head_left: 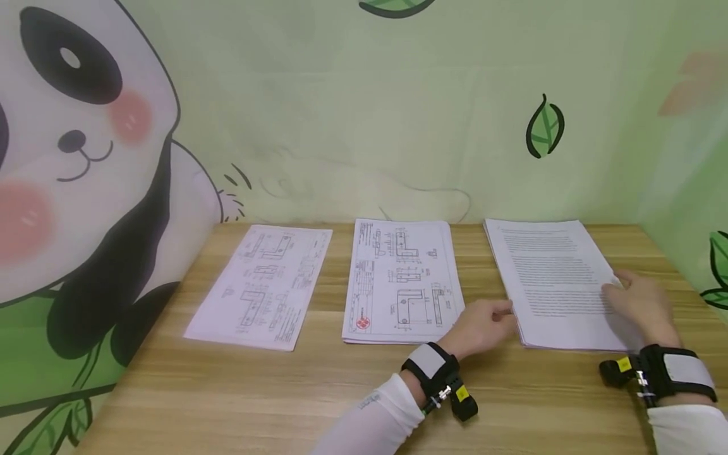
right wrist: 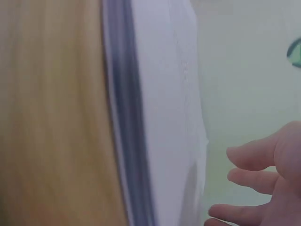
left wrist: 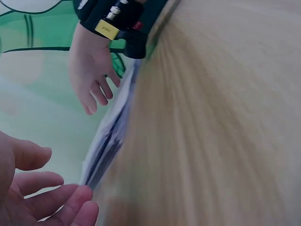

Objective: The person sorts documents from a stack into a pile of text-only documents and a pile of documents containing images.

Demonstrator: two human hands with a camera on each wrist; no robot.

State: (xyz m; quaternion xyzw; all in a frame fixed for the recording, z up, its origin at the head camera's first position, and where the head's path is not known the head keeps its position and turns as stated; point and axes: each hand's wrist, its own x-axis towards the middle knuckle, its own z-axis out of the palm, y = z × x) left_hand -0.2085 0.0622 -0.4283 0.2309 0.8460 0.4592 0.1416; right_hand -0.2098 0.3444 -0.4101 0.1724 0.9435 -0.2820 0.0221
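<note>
A thick stack of text-printed paper (head_left: 548, 272) lies on the right part of the table in the head view. At its left edge is my left hand (head_left: 482, 327), fingers loosely bent, with fingertips right at the sheets' side. My right hand (head_left: 643, 306) is by the right edge, thumb and fingers spread and relaxed. From the left wrist, the side of the paper stack (left wrist: 107, 139) shows slightly uneven layers beside my left fingers (left wrist: 77, 207). The right wrist view has the stack's layered edge (right wrist: 129, 113) upright in frame, with my right fingers (right wrist: 254, 155) apart from each other.
In the middle lies a stack of technical drawings (head_left: 404, 278) with a red stamp; my left wrist is close to its lower right corner. Further left is another drawing sheet (head_left: 261, 287). Behind the wooden table (head_left: 227, 392) stands a green panda-print backdrop (head_left: 341, 126).
</note>
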